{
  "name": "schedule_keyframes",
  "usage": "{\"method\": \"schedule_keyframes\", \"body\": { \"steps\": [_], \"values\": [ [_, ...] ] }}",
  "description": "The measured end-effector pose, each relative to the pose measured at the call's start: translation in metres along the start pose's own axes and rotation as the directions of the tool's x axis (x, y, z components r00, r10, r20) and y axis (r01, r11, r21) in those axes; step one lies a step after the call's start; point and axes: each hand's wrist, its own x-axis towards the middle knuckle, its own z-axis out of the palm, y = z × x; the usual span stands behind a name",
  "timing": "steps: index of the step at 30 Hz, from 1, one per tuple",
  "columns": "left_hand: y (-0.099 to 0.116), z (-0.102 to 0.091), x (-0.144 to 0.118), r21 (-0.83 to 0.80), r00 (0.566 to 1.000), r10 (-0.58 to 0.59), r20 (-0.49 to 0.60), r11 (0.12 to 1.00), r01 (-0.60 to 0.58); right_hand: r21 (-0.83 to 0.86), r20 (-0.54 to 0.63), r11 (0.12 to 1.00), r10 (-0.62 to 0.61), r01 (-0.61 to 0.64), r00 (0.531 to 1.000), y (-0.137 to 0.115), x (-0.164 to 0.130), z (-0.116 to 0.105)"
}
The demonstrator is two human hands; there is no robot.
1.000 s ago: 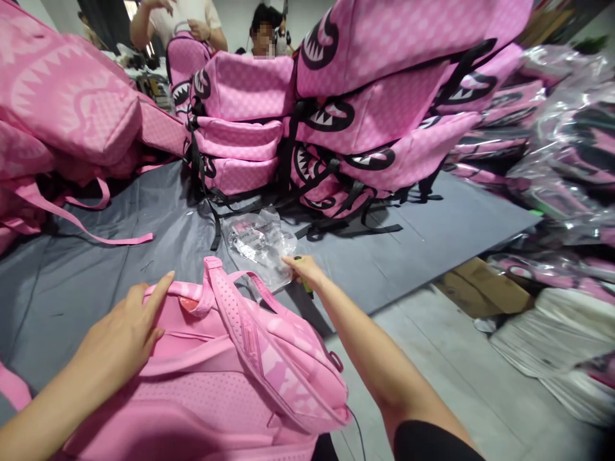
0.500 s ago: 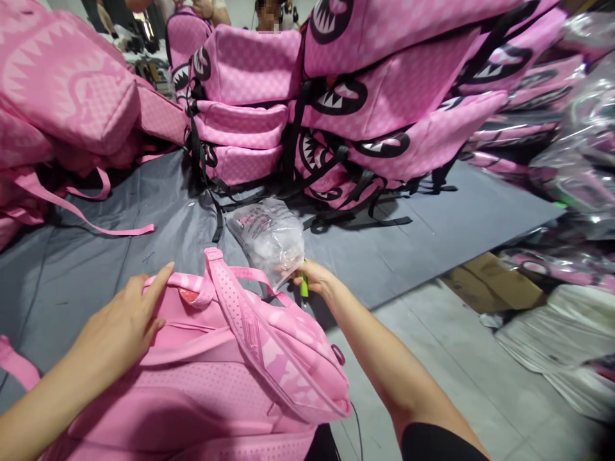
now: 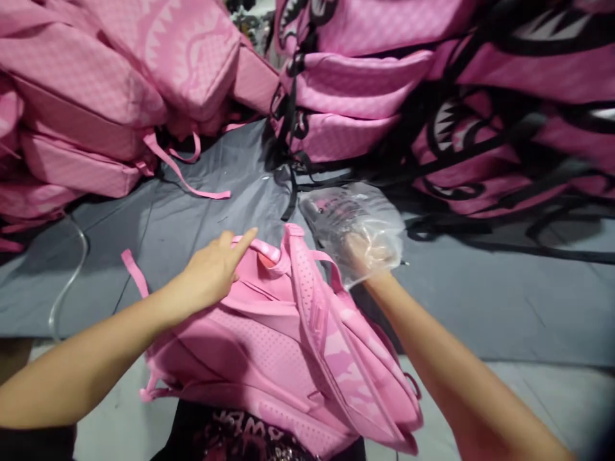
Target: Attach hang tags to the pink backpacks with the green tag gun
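A pink backpack (image 3: 283, 346) lies back-side up at the near edge of the grey table, its padded straps towards me. My left hand (image 3: 211, 275) rests flat on its top, by the carry handle, fingers apart. My right hand (image 3: 365, 253) is inside or behind a clear plastic bag (image 3: 355, 221) with pink print, just right of the backpack's top. The plastic blurs the fingers, but they seem to be closed on the bag.
Stacks of pink backpacks (image 3: 120, 83) with shark-mouth prints and black straps (image 3: 480, 83) ring the far side of the grey table (image 3: 202, 211). A loose pink strap (image 3: 192, 182) and a clear tube (image 3: 67, 282) lie on the left.
My right hand has lifted the plastic bag off the table and pushed into it. The view has swung left and down. My left hand stays on the backpack.
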Motion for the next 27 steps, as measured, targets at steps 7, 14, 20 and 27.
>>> {"method": "schedule_keyframes", "body": {
  "steps": [7,14,20,27],
  "values": [
    [-0.004,0.0,0.001,-0.026,1.0,0.015,-0.003,1.0,-0.015,-0.46,0.107,0.884,-0.036,0.081,0.994,-0.001,-0.029,-0.03],
    [-0.009,0.009,-0.005,-0.072,0.968,0.026,-0.249,0.996,-0.045,-0.759,-0.25,0.648,-0.19,-0.07,0.95,-0.054,-0.122,-0.091],
    [0.039,-0.006,-0.026,-0.591,0.85,0.017,-0.527,0.711,-0.381,-0.664,-0.118,0.659,-0.56,0.355,0.82,-0.168,-0.141,-0.073],
    [0.06,0.013,-0.044,-0.703,0.811,0.091,-0.579,0.447,-0.552,-0.382,0.011,0.792,-0.511,0.476,0.859,-0.225,-0.126,-0.035]
  ]
}}
